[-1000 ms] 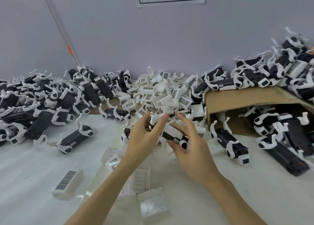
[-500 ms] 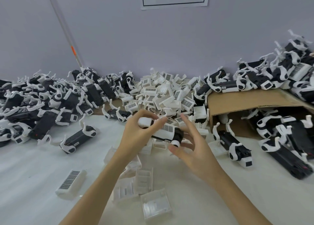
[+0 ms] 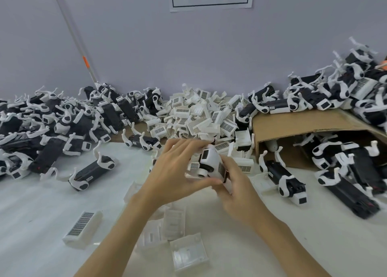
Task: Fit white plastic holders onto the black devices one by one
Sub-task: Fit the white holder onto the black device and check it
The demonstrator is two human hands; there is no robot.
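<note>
nearest the camera, loose white holders [image 3: 189,252] are lying flat on the white table [image 3: 37,218], one more with a barcode label [image 3: 82,232] sitting off to the left. just beyond them the two hands are meeting over one unit. judging by this, the fitting step is underway: a white holder [image 3: 211,161] is sitting around the black device [image 3: 225,173], most of which is hidden behind it. the left hand [image 3: 178,172] is curling round the holder's near side, thumb underneath, gripping it. the right hand [image 3: 236,189] is gripping the device end from below, fingers bent around it. whether the holder is fully seated is not clear; the next move is probably calling for a firm squeeze until it clicks, then setting the unit aside. farther back, a heap of spare holders [image 3: 201,113] is waiting against the wall, with piles of finished devices [image 3: 52,126] to the left and more beside a cardboard box [image 3: 293,128] to the right.
</note>
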